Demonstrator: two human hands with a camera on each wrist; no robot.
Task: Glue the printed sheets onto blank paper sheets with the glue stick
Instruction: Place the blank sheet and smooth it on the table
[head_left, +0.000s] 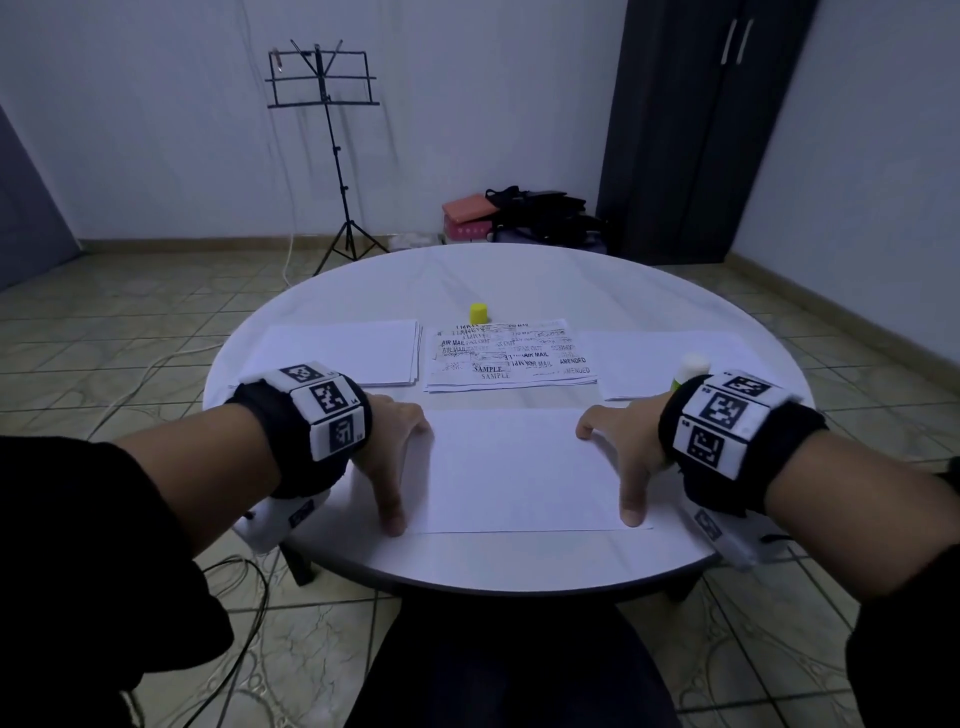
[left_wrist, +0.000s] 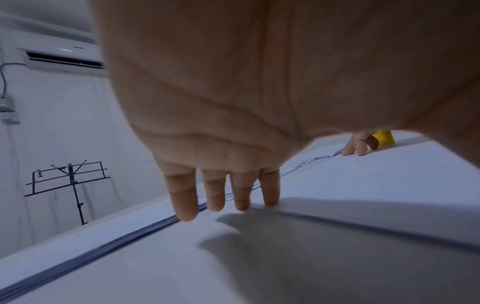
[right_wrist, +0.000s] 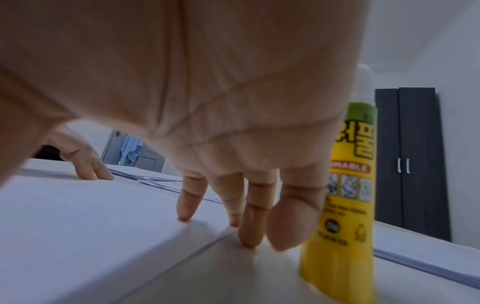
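Left hand (head_left: 397, 457) and right hand (head_left: 621, 452), fingers spread flat, press the side edges of a blank sheet (head_left: 519, 470) at the round table's (head_left: 519, 564) near edge. The uncapped glue stick (right_wrist: 342, 205) stands upright just beside the right hand; printed sheets (head_left: 511, 356) lie mid-table, with the yellow cap (head_left: 479, 313) behind them.

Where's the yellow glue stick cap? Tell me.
In the head view the small yellow plastic cap stands on the round white table, just beyond the far edge of the printed-sheet stack.
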